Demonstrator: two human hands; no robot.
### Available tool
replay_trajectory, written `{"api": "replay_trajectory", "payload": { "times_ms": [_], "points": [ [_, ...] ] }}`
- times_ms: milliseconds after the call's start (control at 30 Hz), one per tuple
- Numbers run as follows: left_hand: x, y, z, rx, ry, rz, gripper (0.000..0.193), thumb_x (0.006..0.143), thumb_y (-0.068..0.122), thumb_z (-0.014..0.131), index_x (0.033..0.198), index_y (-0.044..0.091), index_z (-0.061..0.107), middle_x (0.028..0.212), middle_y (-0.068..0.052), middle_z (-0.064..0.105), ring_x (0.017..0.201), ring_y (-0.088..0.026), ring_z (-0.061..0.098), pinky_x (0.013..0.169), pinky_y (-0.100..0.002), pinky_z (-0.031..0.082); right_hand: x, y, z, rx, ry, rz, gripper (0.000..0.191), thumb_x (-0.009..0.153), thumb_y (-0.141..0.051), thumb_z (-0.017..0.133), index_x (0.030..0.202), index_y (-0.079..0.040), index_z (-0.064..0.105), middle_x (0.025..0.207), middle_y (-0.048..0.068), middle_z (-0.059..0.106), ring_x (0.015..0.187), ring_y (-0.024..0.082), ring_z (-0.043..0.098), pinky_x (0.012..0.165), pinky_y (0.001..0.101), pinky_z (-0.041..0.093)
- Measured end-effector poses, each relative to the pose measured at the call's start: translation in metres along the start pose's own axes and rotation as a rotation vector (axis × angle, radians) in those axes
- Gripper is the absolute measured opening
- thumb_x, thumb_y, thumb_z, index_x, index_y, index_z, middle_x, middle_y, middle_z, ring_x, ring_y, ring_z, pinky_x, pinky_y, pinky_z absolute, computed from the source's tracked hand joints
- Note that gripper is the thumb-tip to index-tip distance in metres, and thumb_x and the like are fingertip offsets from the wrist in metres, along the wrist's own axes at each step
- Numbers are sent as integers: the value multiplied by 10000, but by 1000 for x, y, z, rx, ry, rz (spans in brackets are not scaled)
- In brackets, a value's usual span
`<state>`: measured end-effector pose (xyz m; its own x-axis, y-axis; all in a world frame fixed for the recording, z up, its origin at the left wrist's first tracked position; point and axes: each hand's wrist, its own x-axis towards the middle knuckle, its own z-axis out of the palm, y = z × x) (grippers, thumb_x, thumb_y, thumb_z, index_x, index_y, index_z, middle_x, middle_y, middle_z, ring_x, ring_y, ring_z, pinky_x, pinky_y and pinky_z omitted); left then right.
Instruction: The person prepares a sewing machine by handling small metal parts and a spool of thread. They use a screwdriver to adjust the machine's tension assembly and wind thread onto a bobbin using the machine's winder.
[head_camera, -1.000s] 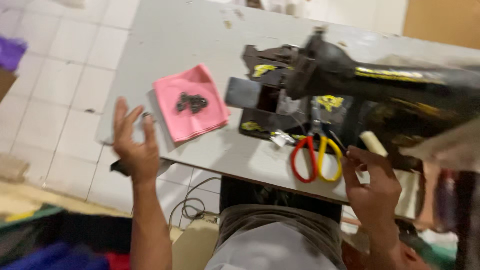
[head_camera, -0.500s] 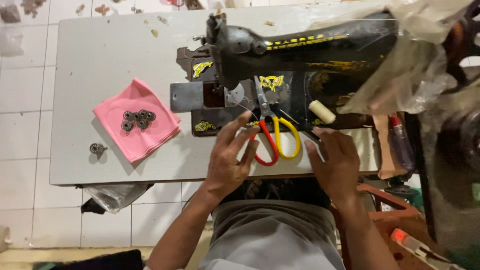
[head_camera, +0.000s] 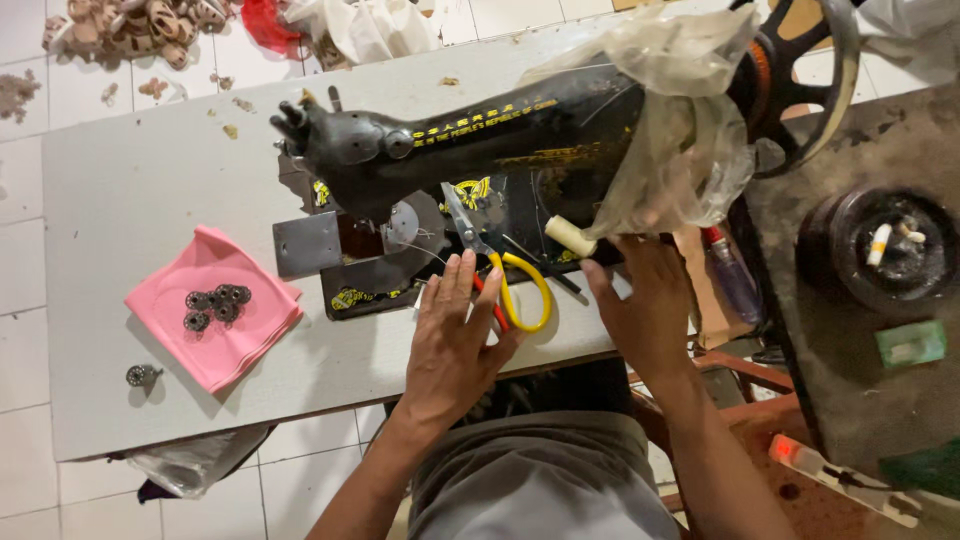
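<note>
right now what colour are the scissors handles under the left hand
Yellow and red scissors, seen in the head view.

The left hand (head_camera: 455, 335) lay flat over the scissors (head_camera: 500, 275) with red and yellow handles, beside the black sewing machine (head_camera: 480, 150). The right hand (head_camera: 645, 305) rested at the machine's base. A pink cloth (head_camera: 215, 310) carrying bobbins (head_camera: 215, 305) lay on the grey counter (head_camera: 130, 180).

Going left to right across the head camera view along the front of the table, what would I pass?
Loose bobbin → pink cloth with bobbins on it → left hand → yellow-handled scissors → right hand → round dark dish → green lighter.
</note>
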<state>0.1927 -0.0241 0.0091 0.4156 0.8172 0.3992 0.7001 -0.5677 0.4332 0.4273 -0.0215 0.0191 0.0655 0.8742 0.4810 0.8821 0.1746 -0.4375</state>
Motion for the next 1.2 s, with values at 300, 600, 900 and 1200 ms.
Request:
{"api": "replay_trajectory", "payload": {
  "times_ms": [300,600,900,1200],
  "points": [
    [11,36,-7,-548,94,-176,482,1043,335,630,1432,70,525,1477,-182,568,1424,-290,528,1205,-456,410,-12,-20,-12,574,-23,209,294,898,-62,785,1155,-7,654,1080,111,673,975,200,650,870,328,533],
    [12,53,-12,-1589,28,-193,434,1176,387,491,1378,10,559,1485,-168,568,1411,-207,562,1241,-377,437,-45,-70,-18,1092,-57,127,315,935,33,722,1217,43,581,1243,118,623,1183,180,624,1060,321,520],
    [8,43,-4,-851,-109,-162,559,1139,347,427,1605,45,359,1656,-162,408,1552,-304,393,1292,-443,332,-40,-45,-18,768,-185,185,686,875,-81,821,1483,-67,504,1152,128,665,1010,180,676,866,314,570],
    [12,10,8,33,39,139,601,941,354,691,1448,74,533,1543,-151,460,1484,-370,364,1248,-556,271,3,-21,-26,32,61,-243,370,986,-208,823,1205,22,633,987,178,679,822,311,662,716,399,526]
  ]
}}
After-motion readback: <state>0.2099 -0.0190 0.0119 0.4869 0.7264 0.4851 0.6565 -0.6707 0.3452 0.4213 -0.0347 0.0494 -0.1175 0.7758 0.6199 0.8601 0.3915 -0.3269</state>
